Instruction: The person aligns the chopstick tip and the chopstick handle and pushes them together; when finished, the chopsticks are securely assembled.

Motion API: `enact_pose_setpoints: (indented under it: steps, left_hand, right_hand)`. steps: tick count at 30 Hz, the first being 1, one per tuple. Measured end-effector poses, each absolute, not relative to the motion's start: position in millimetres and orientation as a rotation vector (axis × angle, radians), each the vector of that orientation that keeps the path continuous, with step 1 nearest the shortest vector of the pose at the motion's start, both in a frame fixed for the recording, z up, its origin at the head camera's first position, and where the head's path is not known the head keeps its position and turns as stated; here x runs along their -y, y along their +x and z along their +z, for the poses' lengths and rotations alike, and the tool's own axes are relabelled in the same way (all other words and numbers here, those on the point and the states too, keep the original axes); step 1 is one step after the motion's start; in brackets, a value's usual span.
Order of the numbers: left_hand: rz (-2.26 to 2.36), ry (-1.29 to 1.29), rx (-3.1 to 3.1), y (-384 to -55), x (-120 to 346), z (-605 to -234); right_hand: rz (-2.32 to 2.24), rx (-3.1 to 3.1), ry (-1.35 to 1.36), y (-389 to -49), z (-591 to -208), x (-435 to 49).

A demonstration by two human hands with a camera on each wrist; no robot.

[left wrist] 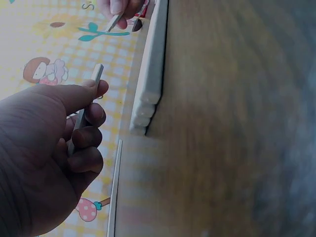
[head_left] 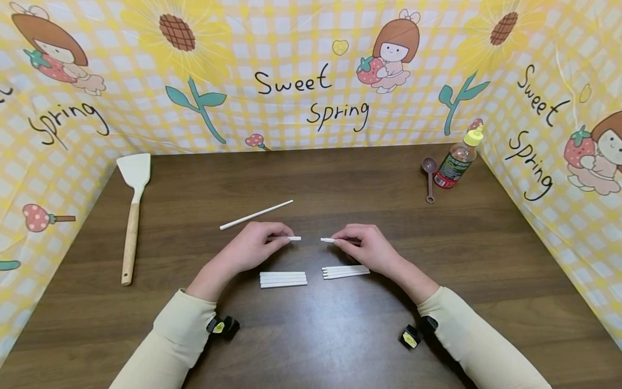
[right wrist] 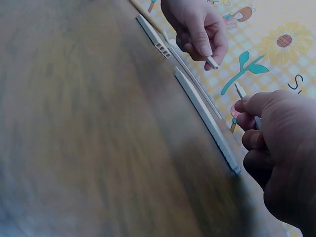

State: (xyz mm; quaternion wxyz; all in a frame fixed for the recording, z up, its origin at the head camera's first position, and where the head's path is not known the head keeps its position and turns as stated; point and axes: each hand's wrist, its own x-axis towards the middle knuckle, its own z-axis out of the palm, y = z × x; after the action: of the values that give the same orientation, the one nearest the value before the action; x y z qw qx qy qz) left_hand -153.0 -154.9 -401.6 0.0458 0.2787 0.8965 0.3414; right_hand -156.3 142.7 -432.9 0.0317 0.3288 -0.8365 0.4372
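My left hand (head_left: 259,243) pinches a short white chopstick piece (head_left: 295,238) between thumb and fingers. Opposite it, my right hand (head_left: 366,246) pinches another white piece (head_left: 326,240), whose narrower tip shows in the right wrist view. The two pieces point at each other across a gap, clear of the table. Below the left hand lies a row of several white pieces (head_left: 283,279), with hollow square ends in the right wrist view. Below the right hand is a second row (head_left: 345,272) with narrow tips. A long white chopstick (head_left: 256,214) lies behind the left hand.
A white spatula (head_left: 132,216) with a wooden handle lies on the left of the brown table (head_left: 320,346). At the back right are a brown measuring spoon (head_left: 430,178) and a yellow-capped bottle (head_left: 457,162). Patterned cloth (head_left: 291,43) stands around the back and sides.
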Motion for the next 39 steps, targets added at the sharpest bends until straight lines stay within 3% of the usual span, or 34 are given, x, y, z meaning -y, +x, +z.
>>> enact_pose_setpoints:
  steps: [39]
  left_hand:
    - [0.983, 0.989, -2.742, -141, 131, -394]
  right_hand:
    - [1.376, 2.561, 1.115, -150, -431, -133]
